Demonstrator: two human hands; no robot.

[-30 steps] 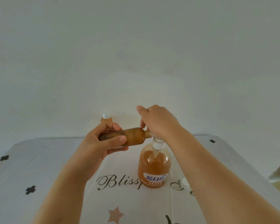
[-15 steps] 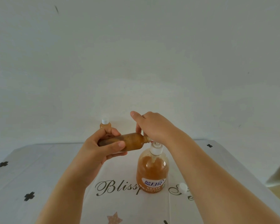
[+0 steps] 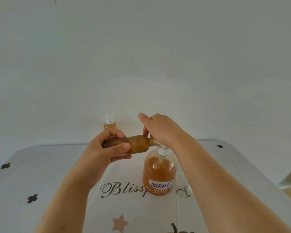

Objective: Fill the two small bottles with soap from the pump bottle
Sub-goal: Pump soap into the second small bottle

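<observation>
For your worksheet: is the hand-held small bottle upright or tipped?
Tipped: the small bottle lies sideways in the left hand, neck toward the pump.

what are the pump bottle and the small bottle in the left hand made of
The pump bottle looks like clear glossy plastic: amber soap shows through and a glint sits on its shoulder. The small bottle is probably translucent plastic too, tinted by its contents; glass cannot be ruled out.

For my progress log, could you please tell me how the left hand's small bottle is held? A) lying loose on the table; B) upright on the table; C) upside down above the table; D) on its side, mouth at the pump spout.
D: the left hand grips the small bottle on its side, its mouth at the pump bottle's spout, under the right hand.
</observation>
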